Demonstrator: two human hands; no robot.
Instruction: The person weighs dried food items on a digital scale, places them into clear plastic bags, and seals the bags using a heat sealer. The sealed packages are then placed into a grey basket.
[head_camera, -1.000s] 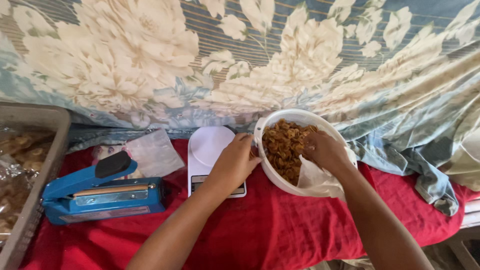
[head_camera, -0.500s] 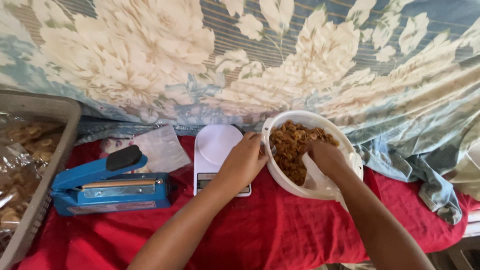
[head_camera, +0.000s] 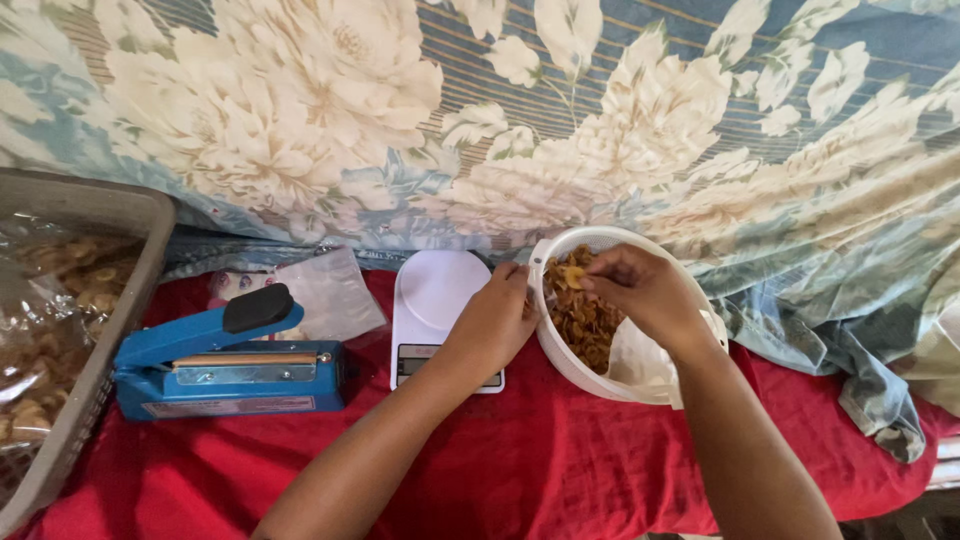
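Note:
A white round bowl (head_camera: 580, 368) full of brown fried snack pieces (head_camera: 583, 318) stands on a red cloth (head_camera: 560, 470). My left hand (head_camera: 492, 322) rests against the bowl's left rim, fingers curled on it. Over the snacks, my right hand (head_camera: 645, 292) pinches a few pieces (head_camera: 574, 276) between its fingertips. A clear plastic bag (head_camera: 640, 360) lies inside the bowl beneath my right wrist. A white kitchen scale (head_camera: 437, 296) sits just left of the bowl, partly under my left hand.
A blue impulse sealer with a black knob (head_camera: 225, 365) lies left of the scale, with empty clear bags (head_camera: 325, 292) behind it. A grey basket (head_camera: 95, 330) holding bagged snacks is at far left. Floral cloth (head_camera: 500, 120) hangs behind.
My right hand has lifted from deep in the snacks to the top of the heap, pinching a few pieces. My left hand stays on the bowl's rim. The view has shifted slightly.

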